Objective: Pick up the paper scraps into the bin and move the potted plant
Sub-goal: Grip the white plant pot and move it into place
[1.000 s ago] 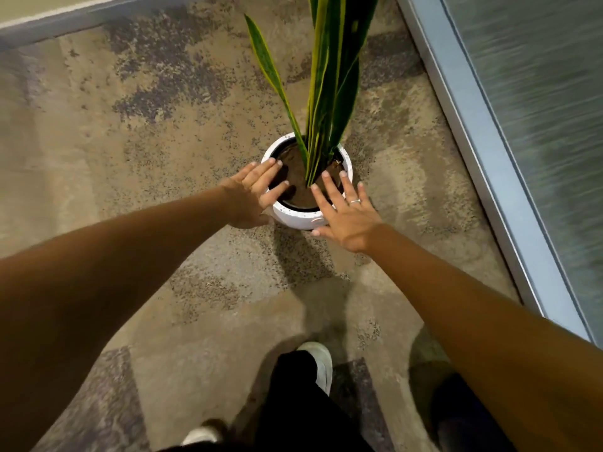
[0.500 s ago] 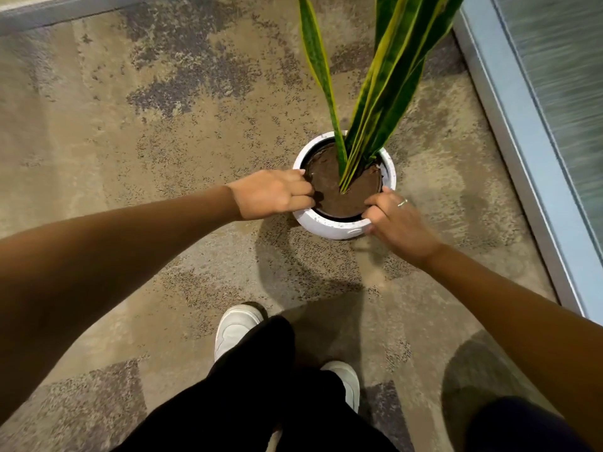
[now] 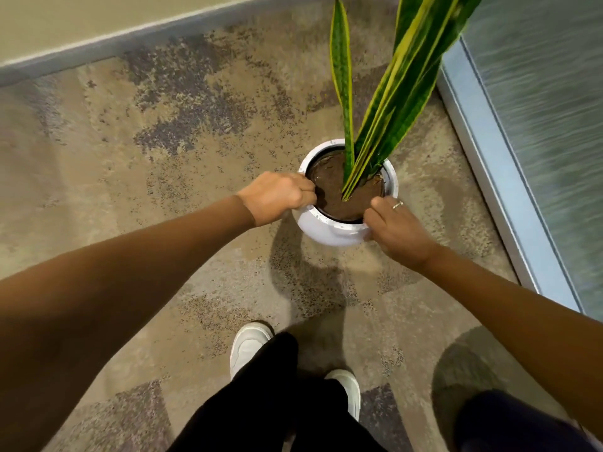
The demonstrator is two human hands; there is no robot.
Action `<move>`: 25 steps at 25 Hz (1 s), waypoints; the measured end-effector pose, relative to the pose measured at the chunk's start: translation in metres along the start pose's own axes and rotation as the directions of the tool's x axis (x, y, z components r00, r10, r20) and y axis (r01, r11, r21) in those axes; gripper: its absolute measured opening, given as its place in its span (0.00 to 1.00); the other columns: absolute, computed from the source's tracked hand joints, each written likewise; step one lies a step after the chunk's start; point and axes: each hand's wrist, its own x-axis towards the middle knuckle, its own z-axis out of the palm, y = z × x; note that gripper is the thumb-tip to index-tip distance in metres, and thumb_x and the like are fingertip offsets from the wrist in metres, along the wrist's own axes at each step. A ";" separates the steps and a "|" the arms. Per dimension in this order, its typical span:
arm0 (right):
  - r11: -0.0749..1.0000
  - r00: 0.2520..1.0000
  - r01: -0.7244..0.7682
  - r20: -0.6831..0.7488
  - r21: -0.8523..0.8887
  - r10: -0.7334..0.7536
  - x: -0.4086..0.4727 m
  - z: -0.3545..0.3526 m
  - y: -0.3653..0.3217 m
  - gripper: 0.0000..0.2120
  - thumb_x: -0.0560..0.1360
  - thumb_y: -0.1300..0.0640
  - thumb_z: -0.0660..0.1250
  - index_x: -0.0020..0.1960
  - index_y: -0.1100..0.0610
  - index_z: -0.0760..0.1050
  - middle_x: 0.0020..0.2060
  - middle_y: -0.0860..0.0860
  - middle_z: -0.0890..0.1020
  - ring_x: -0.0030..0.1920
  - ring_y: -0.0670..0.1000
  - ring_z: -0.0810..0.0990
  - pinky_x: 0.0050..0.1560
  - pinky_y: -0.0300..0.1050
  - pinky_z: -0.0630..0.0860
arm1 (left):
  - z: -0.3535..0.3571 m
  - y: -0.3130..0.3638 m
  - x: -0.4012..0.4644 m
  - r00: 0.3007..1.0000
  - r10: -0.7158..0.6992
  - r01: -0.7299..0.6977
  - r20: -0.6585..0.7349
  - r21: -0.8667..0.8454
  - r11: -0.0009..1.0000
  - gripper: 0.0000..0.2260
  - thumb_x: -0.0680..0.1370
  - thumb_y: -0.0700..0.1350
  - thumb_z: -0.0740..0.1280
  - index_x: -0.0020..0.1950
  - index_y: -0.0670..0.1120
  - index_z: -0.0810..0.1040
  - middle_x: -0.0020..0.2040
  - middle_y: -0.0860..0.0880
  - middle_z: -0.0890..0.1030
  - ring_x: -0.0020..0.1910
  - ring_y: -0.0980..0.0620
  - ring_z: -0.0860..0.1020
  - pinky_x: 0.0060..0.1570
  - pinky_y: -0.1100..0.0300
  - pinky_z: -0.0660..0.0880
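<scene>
A potted plant stands on the carpet: a round white pot [image 3: 329,230] filled with brown soil, with long green, yellow-edged leaves [image 3: 391,102] rising toward the upper right. My left hand [image 3: 277,195] grips the pot's left rim, fingers curled over the edge into the soil side. My right hand [image 3: 396,230], with a ring on one finger, grips the near right rim the same way. No paper scraps and no bin show in this view.
Mottled tan and grey carpet [image 3: 163,158] covers the floor. A wall baseboard [image 3: 98,47] runs along the top left. A metal-framed frosted glass panel [image 3: 538,141] stands close on the right. My white shoes [image 3: 248,347] and black trousers are below the pot.
One second ago both hands lay flat and open over the pot. They have since curled round the rim on either side, and the pot now sits further right in view.
</scene>
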 end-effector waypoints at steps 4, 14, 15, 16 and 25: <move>1.000 1.000 0.003 0.020 -0.004 -0.003 0.029 -0.062 0.022 0.11 0.65 0.68 0.72 0.38 0.61 0.69 0.34 0.60 0.72 0.33 0.58 0.71 0.34 0.49 0.67 | -0.068 -0.010 0.012 0.998 0.042 -0.042 -0.055 0.001 0.999 0.12 0.77 0.34 0.59 0.56 0.44 0.77 0.54 0.46 0.79 0.60 0.45 0.75 0.39 0.50 0.78; 0.993 0.999 -0.020 0.022 -0.117 0.023 0.104 -0.161 0.123 0.13 0.62 0.67 0.73 0.39 0.60 0.69 0.36 0.60 0.73 0.34 0.60 0.73 0.34 0.51 0.70 | -0.184 -0.049 0.092 0.994 0.001 0.006 -0.105 0.064 0.998 0.13 0.76 0.32 0.57 0.55 0.43 0.77 0.52 0.45 0.78 0.58 0.43 0.75 0.41 0.49 0.77; 0.994 1.000 -0.019 0.017 -0.112 0.021 0.112 -0.161 0.136 0.14 0.61 0.68 0.73 0.39 0.60 0.69 0.36 0.59 0.73 0.34 0.60 0.73 0.34 0.51 0.70 | -0.187 -0.057 0.105 0.996 -0.013 0.020 -0.092 0.076 0.997 0.13 0.77 0.32 0.57 0.56 0.43 0.76 0.53 0.46 0.78 0.58 0.43 0.74 0.43 0.49 0.77; 0.995 1.000 -0.012 0.017 -0.104 0.014 0.120 -0.161 0.150 0.14 0.61 0.68 0.73 0.39 0.60 0.70 0.36 0.59 0.73 0.34 0.60 0.73 0.34 0.50 0.70 | -0.188 -0.064 0.118 0.997 -0.032 0.038 -0.076 0.090 0.995 0.14 0.77 0.33 0.56 0.56 0.44 0.76 0.53 0.47 0.77 0.59 0.44 0.74 0.44 0.49 0.77; 0.998 0.997 -0.003 0.075 -0.063 0.007 0.192 -0.148 0.261 0.12 0.59 0.69 0.72 0.41 0.62 0.76 0.36 0.60 0.76 0.33 0.61 0.76 0.32 0.48 0.71 | -0.199 -0.126 0.216 0.984 -0.172 0.175 -0.046 0.076 0.982 0.14 0.78 0.34 0.55 0.58 0.44 0.75 0.56 0.47 0.77 0.61 0.45 0.73 0.43 0.52 0.75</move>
